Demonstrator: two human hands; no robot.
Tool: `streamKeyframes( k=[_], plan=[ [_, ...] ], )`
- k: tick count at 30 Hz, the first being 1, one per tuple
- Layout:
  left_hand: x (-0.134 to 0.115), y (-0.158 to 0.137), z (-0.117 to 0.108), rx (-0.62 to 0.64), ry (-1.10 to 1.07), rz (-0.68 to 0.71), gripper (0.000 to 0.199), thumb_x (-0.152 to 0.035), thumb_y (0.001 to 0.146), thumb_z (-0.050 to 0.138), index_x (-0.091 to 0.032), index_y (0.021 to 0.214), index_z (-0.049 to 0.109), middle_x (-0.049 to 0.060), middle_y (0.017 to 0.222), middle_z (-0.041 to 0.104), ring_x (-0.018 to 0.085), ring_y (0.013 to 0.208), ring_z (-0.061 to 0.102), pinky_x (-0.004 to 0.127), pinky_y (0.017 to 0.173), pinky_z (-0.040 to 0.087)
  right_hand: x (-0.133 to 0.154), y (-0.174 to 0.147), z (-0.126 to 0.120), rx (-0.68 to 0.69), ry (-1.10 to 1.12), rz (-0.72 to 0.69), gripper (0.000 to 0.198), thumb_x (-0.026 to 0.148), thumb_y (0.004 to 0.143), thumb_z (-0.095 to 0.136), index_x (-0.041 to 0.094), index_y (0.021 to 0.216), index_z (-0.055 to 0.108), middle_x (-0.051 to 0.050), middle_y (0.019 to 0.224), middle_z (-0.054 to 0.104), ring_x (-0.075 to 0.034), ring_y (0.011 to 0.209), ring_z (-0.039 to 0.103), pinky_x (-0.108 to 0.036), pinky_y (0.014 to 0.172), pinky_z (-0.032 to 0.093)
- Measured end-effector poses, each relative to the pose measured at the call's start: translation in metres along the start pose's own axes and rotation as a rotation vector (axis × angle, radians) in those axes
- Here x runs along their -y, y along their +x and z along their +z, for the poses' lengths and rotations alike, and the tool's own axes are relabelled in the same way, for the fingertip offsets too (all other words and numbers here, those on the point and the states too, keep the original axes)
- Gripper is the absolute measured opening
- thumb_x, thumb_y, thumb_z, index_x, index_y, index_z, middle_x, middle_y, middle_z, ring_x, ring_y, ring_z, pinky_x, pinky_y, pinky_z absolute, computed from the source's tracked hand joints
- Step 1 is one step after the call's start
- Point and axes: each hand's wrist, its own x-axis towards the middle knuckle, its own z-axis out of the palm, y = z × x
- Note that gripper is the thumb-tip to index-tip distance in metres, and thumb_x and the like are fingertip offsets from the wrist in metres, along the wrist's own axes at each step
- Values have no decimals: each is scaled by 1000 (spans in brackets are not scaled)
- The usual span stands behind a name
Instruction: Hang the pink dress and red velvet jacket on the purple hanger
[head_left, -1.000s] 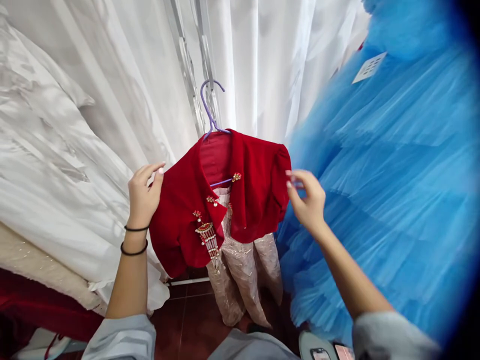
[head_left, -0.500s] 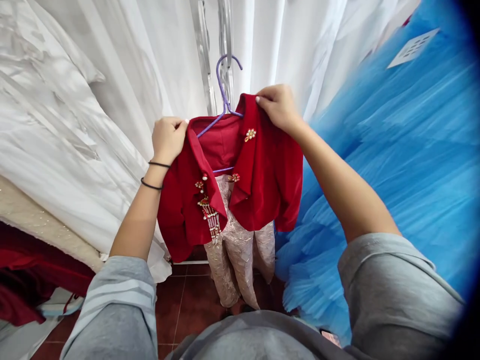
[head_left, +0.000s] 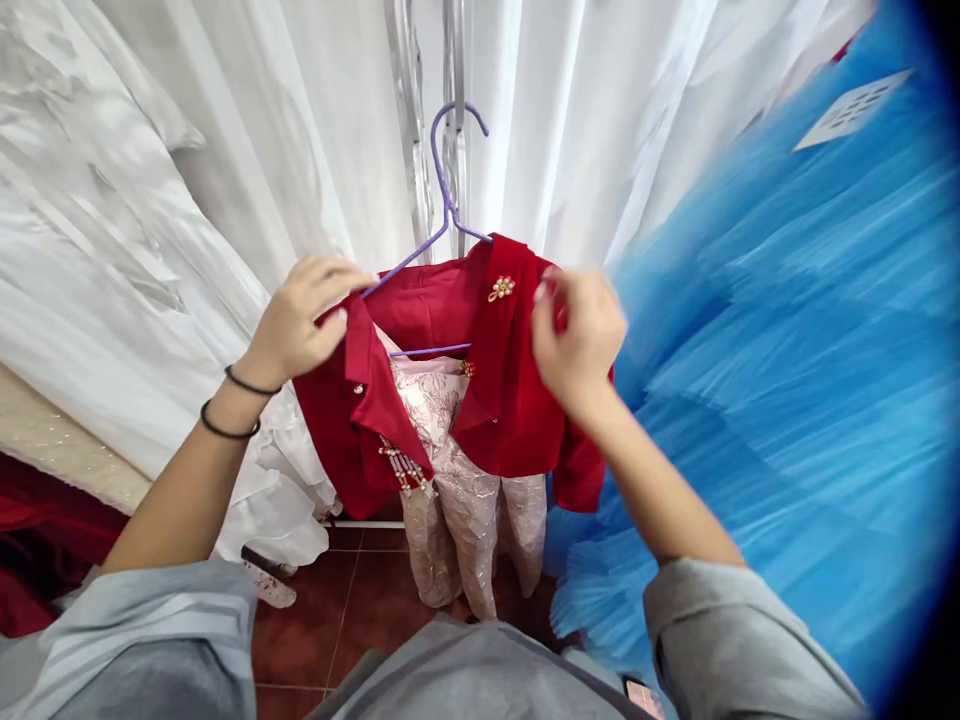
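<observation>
A short red velvet jacket [head_left: 525, 400] with pearl-and-gold ornaments hangs on a purple hanger [head_left: 446, 215]. Under it shows a pale pink, shiny patterned garment [head_left: 450, 490]. My left hand [head_left: 300, 315] is at the jacket's left shoulder, its fingers stretched over the hanger's end and the thumb apart by the lapel. On the other side, my right hand [head_left: 577, 340] is in front of the right shoulder. Its fingers are loosely curled, with a gap between thumb and forefinger; motion blurs them slightly. A beaded tassel brooch [head_left: 405, 468] dangles at the left front.
The hanger's hook is at a metal rail [head_left: 454, 60]. White gowns [head_left: 172, 300] crowd the left, and a blue tulle dress [head_left: 787, 400] fills the right. Red floor tiles [head_left: 360, 620] lie below, with a patterned shoe [head_left: 270, 582] by the white hems.
Both hands have come lower, toward me, and loosened from the jacket's shoulders. The jacket sits lower on the hanger, its front spread wider and its left lapel turned outward.
</observation>
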Motion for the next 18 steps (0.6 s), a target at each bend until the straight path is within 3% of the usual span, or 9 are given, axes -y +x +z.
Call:
streamKeyframes(
  k=[2,3,5,8,10,14,16,18],
  plan=[
    [-11,-17,-6,167,185,203,43,-9,79,49,-20,118,64,10,121,62,27,118,55,45,102,46,17,-53,6,56,-33,-60,39,37,91,53,13,122,54,-14,108,60,-21,96,57,-36,83,53],
    [-12,-24,-7,235,245,245,44,-8,79,49,-21,118,64,10,125,61,28,122,53,47,103,45,20,-76,13,108,-72,-58,53,40,87,59,12,130,50,-17,119,57,-24,101,56,-38,83,54],
    [-10,-34,-5,333,272,244,42,-8,85,47,-24,120,63,9,133,58,27,129,49,49,108,41,14,-109,30,176,-131,-14,60,31,82,61,12,137,47,-19,127,53,-26,104,56,-40,83,54],
    [1,-37,-2,375,217,196,33,-14,95,40,-26,111,66,6,121,66,21,122,55,46,109,42,-7,-124,43,182,-49,69,50,11,79,46,14,127,58,-14,115,62,-23,98,60,-36,85,53],
    [6,-32,-4,381,197,175,28,-21,97,40,-24,99,68,6,105,69,20,111,60,43,105,46,-19,-121,37,149,126,88,46,8,78,41,14,118,63,-11,107,66,-20,96,63,-32,85,54],
    [-6,-10,-4,214,138,176,28,-31,98,40,-20,86,63,7,92,67,20,97,62,39,93,50,-21,-109,5,46,411,232,35,11,76,46,13,105,67,-5,91,70,-15,77,65,-25,70,53],
    [-18,11,7,65,123,120,31,-34,99,36,-19,86,60,8,92,65,21,95,62,39,90,50,-14,-102,-12,-6,462,364,31,12,76,47,13,99,68,-3,84,70,-13,70,63,-23,64,50],
    [-27,34,29,-25,104,10,36,-37,100,31,-18,87,58,9,93,63,22,98,61,42,93,48,-4,-94,-29,-79,447,410,27,14,78,49,13,96,69,-2,83,70,-13,71,63,-23,65,50]
  ],
)
